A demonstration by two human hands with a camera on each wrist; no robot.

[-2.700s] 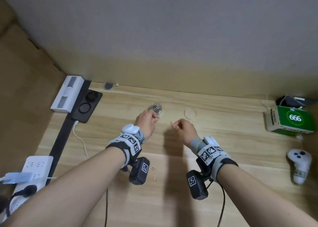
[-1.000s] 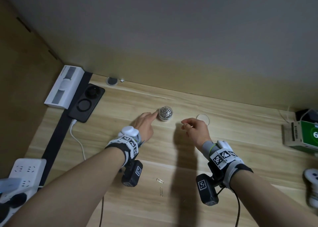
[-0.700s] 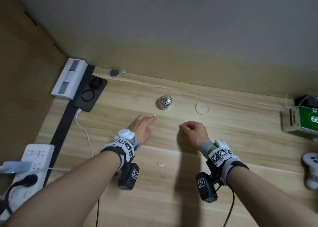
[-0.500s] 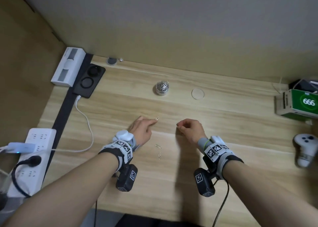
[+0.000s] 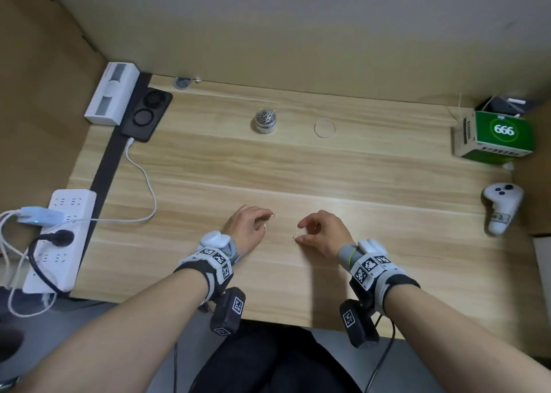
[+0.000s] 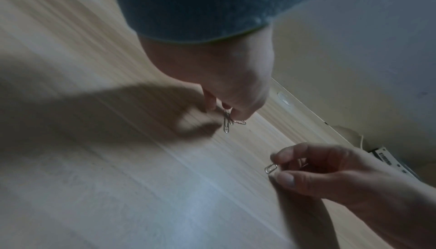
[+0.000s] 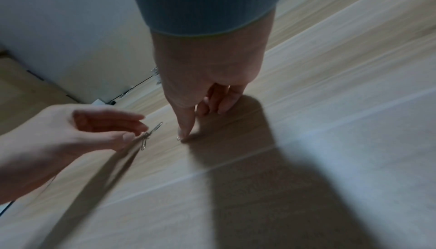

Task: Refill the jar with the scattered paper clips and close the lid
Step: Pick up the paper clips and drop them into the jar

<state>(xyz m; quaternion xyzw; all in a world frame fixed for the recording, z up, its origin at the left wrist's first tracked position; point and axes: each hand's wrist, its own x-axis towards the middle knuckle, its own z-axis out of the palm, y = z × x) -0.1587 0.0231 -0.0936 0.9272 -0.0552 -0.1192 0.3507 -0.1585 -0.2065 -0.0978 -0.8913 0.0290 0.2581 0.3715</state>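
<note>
The small clear jar [image 5: 266, 121], full of silver paper clips, stands open at the back of the wooden desk [image 5: 387, 184]. Its clear round lid [image 5: 324, 128] lies flat to its right. Near the front edge, my left hand [image 5: 265, 218] pinches a couple of paper clips [image 6: 227, 121] that dangle just above the wood. My right hand [image 5: 301, 232] is beside it, thumb and index finger pinching one paper clip [image 6: 270, 168] low at the desk surface. In the right wrist view this clip [image 7: 178, 138] peeks out under my fingertip.
A black charging pad [image 5: 147, 113] and a white box [image 5: 112, 93] sit at the back left, with a white cable [image 5: 146, 184] running to a power strip [image 5: 59, 237]. A green box [image 5: 495, 137] and a white controller [image 5: 501, 206] are at the right.
Both hands have drawn back from the jar to the desk's near edge. The two clips that lay loose there are now in my fingers, added to the left hand's clip and pinched by the right.
</note>
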